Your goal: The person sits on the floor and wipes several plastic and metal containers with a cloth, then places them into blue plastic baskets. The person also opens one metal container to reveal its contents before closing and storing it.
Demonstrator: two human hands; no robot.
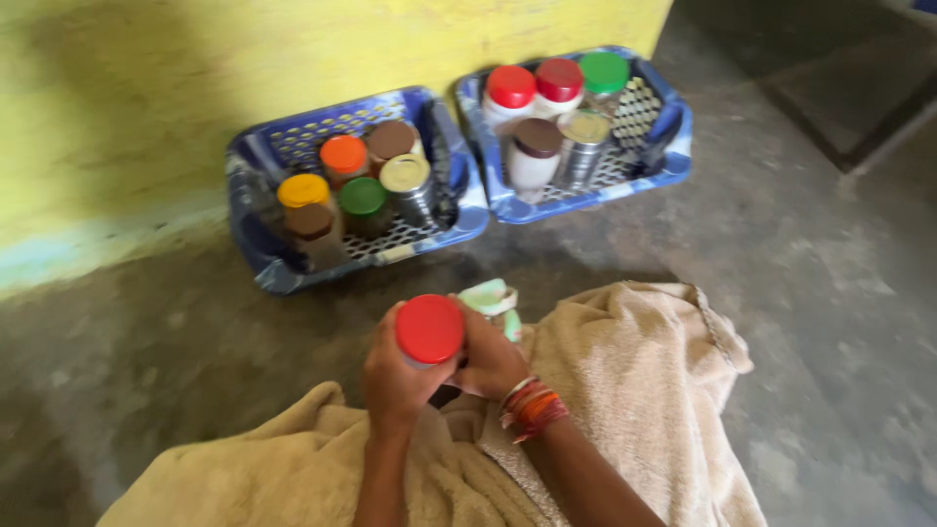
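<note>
Item held: red-lidded jar, lid facing the camera, raised above the lap; its body is mostly hidden behind the lid and hands. Left hand: fingers wrapped around the jar from the left side. Right hand: fingers curled against the jar's right side, with a pale green cloth bunched in them just behind the jar; orange and red bangles on that wrist. Beneath: beige towel spread over the lap and onto the concrete floor.

Ahead, against the yellow wall: left blue basket holding jars with yellow, orange, brown, green and metal lids; right blue basket holding jars with two red lids, one green, one brown and one metal.
</note>
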